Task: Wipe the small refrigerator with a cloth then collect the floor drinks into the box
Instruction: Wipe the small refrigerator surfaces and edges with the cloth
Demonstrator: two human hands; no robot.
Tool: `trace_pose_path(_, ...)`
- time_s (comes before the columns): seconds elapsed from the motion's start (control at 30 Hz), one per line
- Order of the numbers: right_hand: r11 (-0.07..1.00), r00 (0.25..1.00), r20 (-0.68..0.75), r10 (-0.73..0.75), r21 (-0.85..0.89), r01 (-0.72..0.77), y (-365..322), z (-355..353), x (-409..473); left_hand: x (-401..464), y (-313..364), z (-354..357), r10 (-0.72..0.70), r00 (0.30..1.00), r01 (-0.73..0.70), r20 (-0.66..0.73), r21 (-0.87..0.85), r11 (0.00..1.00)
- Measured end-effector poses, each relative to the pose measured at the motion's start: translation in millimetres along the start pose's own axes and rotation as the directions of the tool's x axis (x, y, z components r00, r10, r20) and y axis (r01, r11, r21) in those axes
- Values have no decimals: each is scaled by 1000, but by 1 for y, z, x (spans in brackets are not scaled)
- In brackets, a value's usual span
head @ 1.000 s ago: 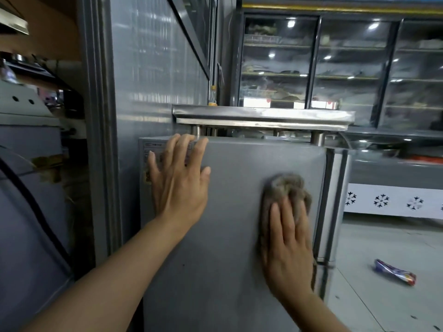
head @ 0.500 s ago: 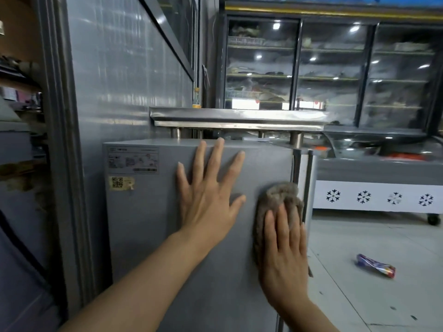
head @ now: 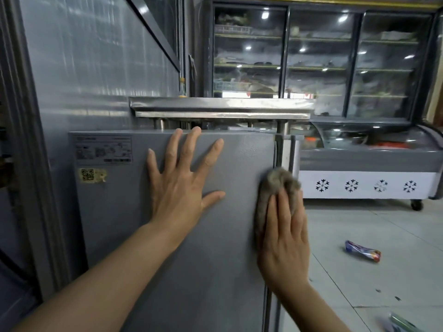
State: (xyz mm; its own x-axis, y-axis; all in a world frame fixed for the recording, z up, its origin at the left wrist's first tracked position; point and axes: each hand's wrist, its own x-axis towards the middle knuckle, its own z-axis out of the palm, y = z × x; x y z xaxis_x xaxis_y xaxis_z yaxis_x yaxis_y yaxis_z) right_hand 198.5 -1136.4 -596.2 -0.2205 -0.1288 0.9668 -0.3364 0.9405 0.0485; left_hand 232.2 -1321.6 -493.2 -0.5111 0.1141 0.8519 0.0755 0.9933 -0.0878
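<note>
The small grey refrigerator point(head: 124, 224) fills the middle of the head view, its side panel facing me. My left hand point(head: 179, 185) lies flat on that panel near its top edge, fingers spread, holding nothing. My right hand point(head: 285, 240) presses a brown-grey cloth point(head: 275, 185) against the panel's right edge. A drink pouch point(head: 362, 251) lies on the floor to the right. Another drink point(head: 400, 323) shows blurred at the bottom right corner. No box is in view.
A steel shelf point(head: 223, 107) juts out just above the refrigerator. A tall metal cabinet point(head: 84, 68) stands at the left. Glass-door coolers point(head: 318, 61) line the back wall, with a wheeled chest freezer point(head: 366, 161) before them. Tiled floor point(head: 383, 226) opens to the right.
My left hand has slid right along the panel, uncovering the label and QR sticker. My right hand has carried the cloth to the panel's right edge. The view has turned right.
</note>
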Motion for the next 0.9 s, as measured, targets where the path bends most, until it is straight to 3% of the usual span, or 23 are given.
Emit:
trace_pose_path(0.1, 999, 999, 35, -39, -20, 40, 6, -3, -10, 0, 1, -1, 8, 1000, -7, -9, 3, 1000)
trace_pose_path(0.27, 998, 993, -99, 58, 8, -57, 9, -12, 77, 0, 1, -2, 9, 1000, -9, 2, 27, 1000)
trace_pose_path(0.37, 999, 992, -119, 43, 38, -39, 9, -3, 70, -1, 4, -2, -1, 1000, 1, 2, 7, 1000)
trace_pose_path(0.5, 998, 998, 26, -64, 28, 63, 8, 15, -26, -31, 11, 10, -9, 999, 10, 34, -34, 999)
trace_pose_path(0.7, 978, 949, 246, -196, -20, 207, 10, 17, -106, -106, -5, 30, 46, 981, -66, 189, 102, 993)
trace_pose_path(0.77, 983, 956, 229, -182, 16, 183, 7, 12, -87, -111, -14, 31, 47, 978, -72, 203, 117, 991)
trace_pose_path(0.9, 994, 996, 63, -66, 90, 61, -8, 10, -23, -111, -18, 35, 51, 981, -77, 188, 135, 988)
